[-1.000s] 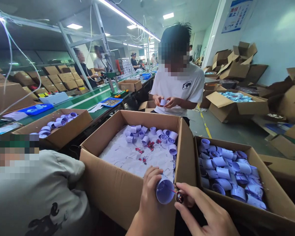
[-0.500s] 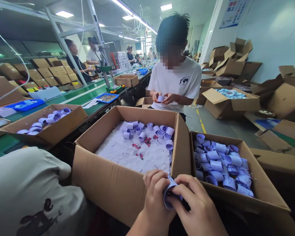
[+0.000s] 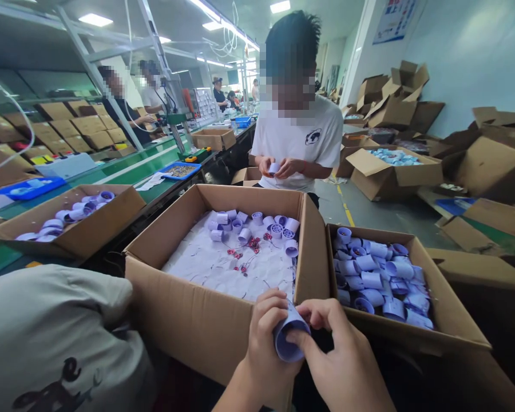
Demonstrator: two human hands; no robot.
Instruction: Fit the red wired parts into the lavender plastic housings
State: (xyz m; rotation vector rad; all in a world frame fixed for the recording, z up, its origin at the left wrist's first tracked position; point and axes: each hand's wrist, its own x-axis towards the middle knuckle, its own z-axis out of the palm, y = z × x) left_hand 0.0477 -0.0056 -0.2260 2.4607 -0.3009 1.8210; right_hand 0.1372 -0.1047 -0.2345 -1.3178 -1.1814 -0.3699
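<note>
The purple-white cup (image 3: 286, 348) is between my two hands, in front of the near right corner of the big carton (image 3: 189, 329). My left hand (image 3: 264, 337) has hold of it from the left side; this grip is closed, with the fingers bent around the outer wall. The long axis of the cup runs away from me, so the open mouth is facing me, and the far end points towards the carton.

My right hand (image 3: 345, 357) is on the other side, with its thumb at the mouth and reaching inside, and the forefinger near the outer wall. Both hands are at the cup, but only the right one is in line with the opening, and I judge that this relation matters most here. The right grip is partly curled; I cannot tell if it pinches the wall or has a small part inside.

The depth of the cup is dark and covered by my thumb, and its far end is hidden by my left fingers. In the carton, the red wired pieces (image 3: 253, 245) are too small to make out well. My forearms are cut off below.
</note>
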